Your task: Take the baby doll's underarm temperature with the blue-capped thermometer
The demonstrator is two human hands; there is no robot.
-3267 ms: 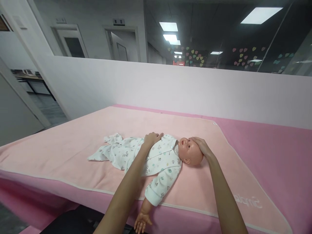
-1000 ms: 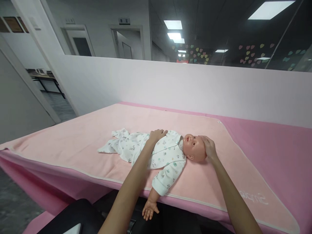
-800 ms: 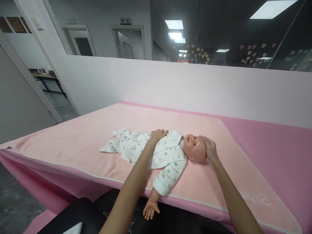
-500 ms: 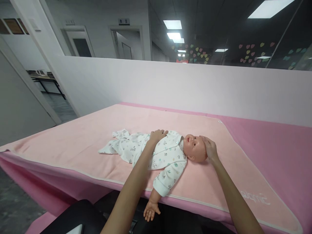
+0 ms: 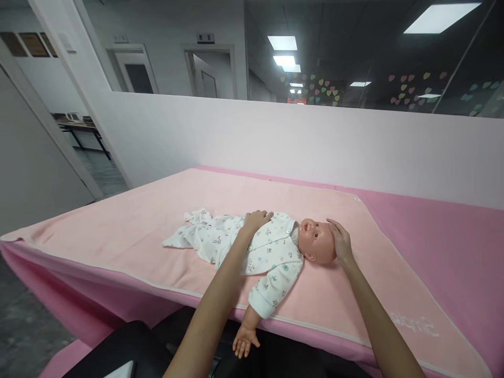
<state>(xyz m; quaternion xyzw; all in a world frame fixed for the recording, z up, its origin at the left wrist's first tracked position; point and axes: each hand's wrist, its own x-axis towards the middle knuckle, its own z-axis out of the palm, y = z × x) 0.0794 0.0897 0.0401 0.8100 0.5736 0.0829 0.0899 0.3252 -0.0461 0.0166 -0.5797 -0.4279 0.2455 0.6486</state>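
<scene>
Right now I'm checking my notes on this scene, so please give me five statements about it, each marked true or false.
1. The left hand lies on the doll, the right hand at its head. True.
2. The doll lies face down. False: it is on its back.
3. One doll's hand hangs past the near edge of the mat. True.
4. The clothes are plain black. False: the clothes are white with small prints.
5. The mat is dark blue. False: it is pale pink.

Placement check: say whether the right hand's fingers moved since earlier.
Yes: against the blanket tag, fingers of the right hand shifted rightward, away from the doll's eyes.
</scene>
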